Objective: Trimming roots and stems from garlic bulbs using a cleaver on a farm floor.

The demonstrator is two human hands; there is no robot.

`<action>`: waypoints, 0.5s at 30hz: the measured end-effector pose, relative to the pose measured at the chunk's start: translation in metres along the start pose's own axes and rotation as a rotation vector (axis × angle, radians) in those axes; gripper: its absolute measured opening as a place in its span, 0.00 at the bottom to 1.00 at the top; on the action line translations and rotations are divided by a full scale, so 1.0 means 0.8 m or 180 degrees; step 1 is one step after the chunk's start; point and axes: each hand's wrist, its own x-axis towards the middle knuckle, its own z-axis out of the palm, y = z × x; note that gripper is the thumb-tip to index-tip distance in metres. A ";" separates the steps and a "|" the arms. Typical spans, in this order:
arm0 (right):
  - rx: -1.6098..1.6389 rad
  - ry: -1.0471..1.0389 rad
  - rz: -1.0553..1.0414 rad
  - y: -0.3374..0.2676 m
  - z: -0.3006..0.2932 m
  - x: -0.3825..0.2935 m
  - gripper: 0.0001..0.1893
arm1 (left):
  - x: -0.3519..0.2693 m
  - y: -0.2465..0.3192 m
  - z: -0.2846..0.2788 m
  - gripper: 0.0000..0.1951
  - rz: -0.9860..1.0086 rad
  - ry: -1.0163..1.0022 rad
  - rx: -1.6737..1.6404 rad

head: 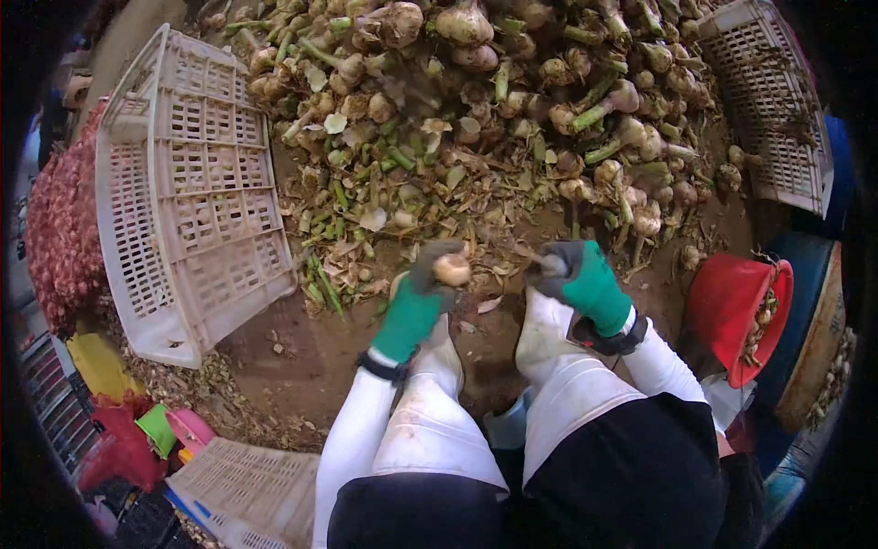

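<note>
My left hand (418, 302), in a green and grey work glove, grips a garlic bulb (452, 270) above my left boot. To its right my right hand (583, 278), gloved alike, is closed around something blurred; what it is, I cannot tell. Both hands are apart over the ground, in front of my white boots (542, 329). Beyond them lies a large heap of garlic bulbs with stems (466, 27). Cut green stem pieces (401, 158) and dry skins (374, 219) are scattered between the heap and my hands.
A white plastic crate (212, 192) lies tipped on its side at left, beside a red net sack of garlic (65, 219). Another crate (775, 110) stands at upper right. A red bucket (706, 309) holding scraps leans at right near a blue drum (796, 295). One more crate (254, 487) is at lower left.
</note>
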 end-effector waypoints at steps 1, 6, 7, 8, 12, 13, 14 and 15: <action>0.0010 0.0003 -0.0007 -0.003 0.006 0.001 0.21 | -0.007 0.001 -0.009 0.27 -0.0015 0.0563 -0.0500; -0.1451 -0.0045 -0.1915 -0.057 0.030 0.002 0.23 | -0.068 0.012 -0.035 0.28 0.0323 -0.0527 -0.2301; -0.1599 -0.0253 -0.2178 -0.063 0.032 0.002 0.24 | -0.074 0.017 -0.032 0.28 0.0804 -0.0356 -0.1373; -0.1611 -0.0147 -0.2267 -0.068 0.034 0.001 0.25 | -0.075 0.018 -0.023 0.29 0.0494 -0.0044 -0.1515; -0.1698 -0.0341 -0.2328 -0.084 0.040 -0.002 0.24 | -0.051 0.000 -0.015 0.29 0.0493 0.0769 0.0645; -0.1797 -0.0580 -0.2161 -0.090 0.038 -0.004 0.25 | -0.057 0.014 -0.009 0.29 0.0482 0.0777 0.0639; -0.1893 -0.0819 -0.1993 -0.093 0.037 -0.005 0.27 | -0.066 0.037 -0.001 0.30 0.0570 0.0865 0.0941; -0.1884 -0.0828 -0.2015 -0.063 0.047 -0.002 0.27 | -0.074 0.052 0.004 0.30 0.0663 0.0968 0.1257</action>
